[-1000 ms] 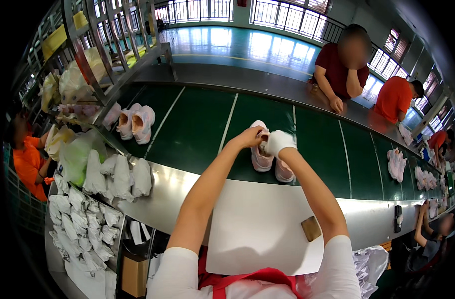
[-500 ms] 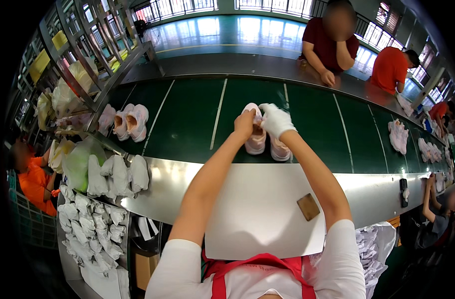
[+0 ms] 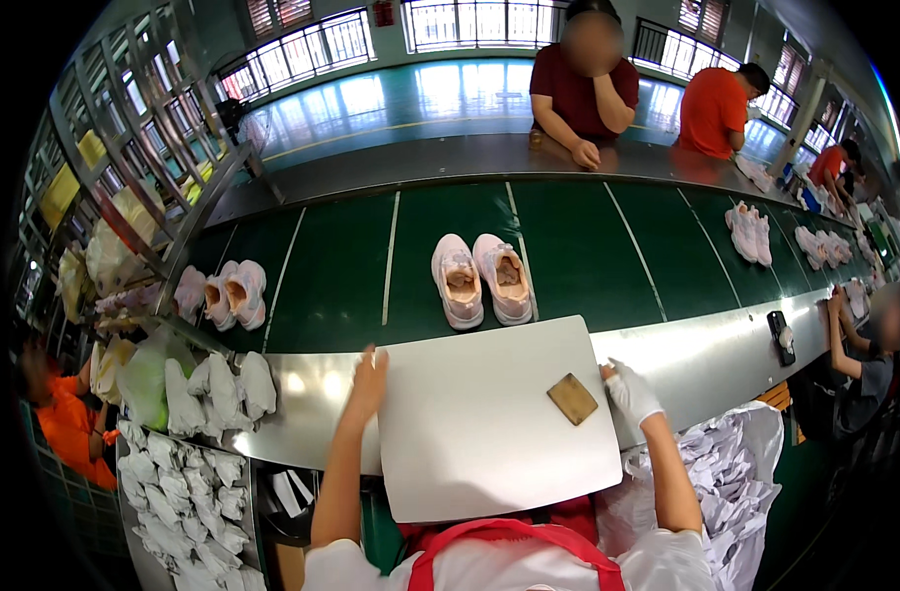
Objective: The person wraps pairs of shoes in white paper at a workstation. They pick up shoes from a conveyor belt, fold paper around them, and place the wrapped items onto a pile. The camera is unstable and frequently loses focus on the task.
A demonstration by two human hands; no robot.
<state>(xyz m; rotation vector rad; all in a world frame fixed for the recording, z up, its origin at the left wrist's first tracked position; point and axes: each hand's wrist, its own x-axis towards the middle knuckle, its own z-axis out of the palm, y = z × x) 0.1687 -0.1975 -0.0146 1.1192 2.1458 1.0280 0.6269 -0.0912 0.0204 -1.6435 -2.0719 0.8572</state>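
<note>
Lying at 8 o'clock, counted from the middle of the white board (image 3: pixel 479 433), is a heap of crumpled white paper bundles (image 3: pixel 189 502). Larger white bundles (image 3: pixel 243 382) stand at 9 o'clock, and a pair of pale pink shoes (image 3: pixel 243 293) sits at 10.

The left forearm rises from the lower edge, leaning slightly toward 1 o'clock. The bare left hand (image 3: pixel 368 382), a little blurred, is just beside the board's left edge, its fingers pointing to 12. Its grip is loose, the fingers stretched out, with nothing seen in it.

At 12 o'clock, on the green belt (image 3: pixel 346 256) just past the board, another pair of pale pink shoes (image 3: pixel 489 258) stands side by side, upright, toes toward 12. A brown block (image 3: pixel 572 399) lies on the board, toward 3.

The right forearm leans toward 11. The right hand (image 3: pixel 629 392), in a white glove with a bare fingertip showing, is by the board's right edge, its fingers also toward 11. Its grip looks partly curled; I cannot tell how far open it is, or whether it touches the edge.

A see-through bag (image 3: pixel 619 512) of crumpled white paper (image 3: pixel 721 473) is at 4 o'clock, and a black device (image 3: pixel 782 338) lies on the metal counter (image 3: pixel 696 369) between 2 and 3.
</note>
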